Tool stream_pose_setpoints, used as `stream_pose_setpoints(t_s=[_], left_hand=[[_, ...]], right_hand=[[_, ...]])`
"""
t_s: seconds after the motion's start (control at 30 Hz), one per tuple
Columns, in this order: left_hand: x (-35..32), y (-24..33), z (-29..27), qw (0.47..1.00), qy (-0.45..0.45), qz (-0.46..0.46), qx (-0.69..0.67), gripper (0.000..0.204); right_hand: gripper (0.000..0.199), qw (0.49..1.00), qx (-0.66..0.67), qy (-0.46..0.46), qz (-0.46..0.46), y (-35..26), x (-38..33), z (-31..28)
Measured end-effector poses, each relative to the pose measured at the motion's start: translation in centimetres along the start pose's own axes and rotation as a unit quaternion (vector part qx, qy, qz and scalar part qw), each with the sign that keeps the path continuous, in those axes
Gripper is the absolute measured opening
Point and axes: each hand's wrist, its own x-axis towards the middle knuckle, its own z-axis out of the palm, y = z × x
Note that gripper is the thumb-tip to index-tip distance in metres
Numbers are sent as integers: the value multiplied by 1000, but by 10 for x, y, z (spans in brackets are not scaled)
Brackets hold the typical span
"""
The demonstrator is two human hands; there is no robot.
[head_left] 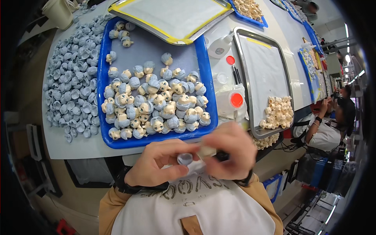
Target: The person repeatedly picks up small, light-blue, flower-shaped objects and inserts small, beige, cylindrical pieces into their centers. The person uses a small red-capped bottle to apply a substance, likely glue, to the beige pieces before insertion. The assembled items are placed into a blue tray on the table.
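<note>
On the white table (78, 145), a blue tray (150, 47) holds assembled doll heads (156, 105), with loose grey-blue hair pieces (74, 82) heaped to its left and a white bottle with a red cap (231, 101) to its right beside a metal tray (263, 70) of bare cream heads (279, 112). The left hand (158, 164) is curled narrow, pinching a grey-blue hair piece (185, 158) between thumb and fingertips. The right hand (231, 150), blurred, grips a small cream head (206, 152) touching that piece, close to the chest below the blue tray's near edge.

Motion blurs the right hand (231, 150), and its fingers hide most of a small cream piece (206, 151). The far blue tray (250, 11) is cut off by the top edge.
</note>
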Motion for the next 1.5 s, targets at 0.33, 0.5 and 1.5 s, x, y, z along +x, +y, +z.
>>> stream_pose_setpoints(t_s=[0.33, 0.5, 1.5], left_hand=[[-1, 0, -6, 993, -1, -66, -99, 39], [4, 1, -3, 995, -18, -86, -36, 40], [1, -6, -12, 999, -29, -32, -16, 34]], right_hand=[[20, 956, -82, 165, 226, 29, -20, -49], [21, 989, -43, 100, 102, 20, -14, -35], [18, 952, -265, -44, 147, 35, 9, -58]])
